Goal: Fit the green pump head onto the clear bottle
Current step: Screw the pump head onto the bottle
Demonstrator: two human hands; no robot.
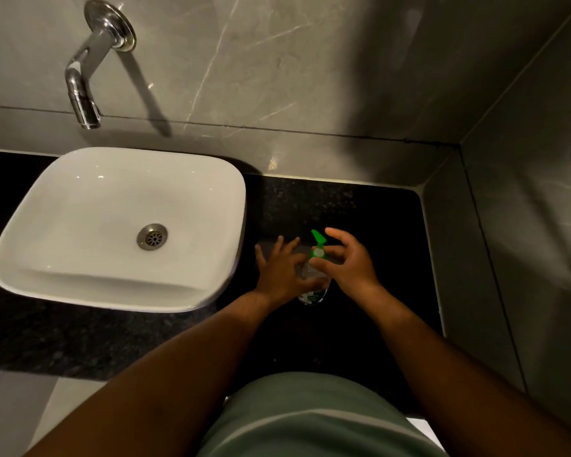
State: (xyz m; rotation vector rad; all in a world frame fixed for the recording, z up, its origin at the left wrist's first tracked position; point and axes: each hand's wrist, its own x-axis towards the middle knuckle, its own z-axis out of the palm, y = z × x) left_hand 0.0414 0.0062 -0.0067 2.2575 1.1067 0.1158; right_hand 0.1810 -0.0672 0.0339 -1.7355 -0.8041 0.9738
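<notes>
The clear bottle (313, 293) stands upright on the black counter (360, 209), right of the sink. The green pump head (318, 243) sits on top of the bottle, with its nozzle pointing away from me. My right hand (350, 265) curls around the pump's collar, thumb and fingers pinching it. My left hand (282, 270) is beside the bottle on its left. Its fingers are spread flat and its thumb rests against the bottle's side. My hands hide the bottle's middle.
A white basin (47, 219) takes up the left of the counter, under a chrome wall tap (83, 94). Grey tiled walls close off the back and the right side. The counter's front edge is near my body.
</notes>
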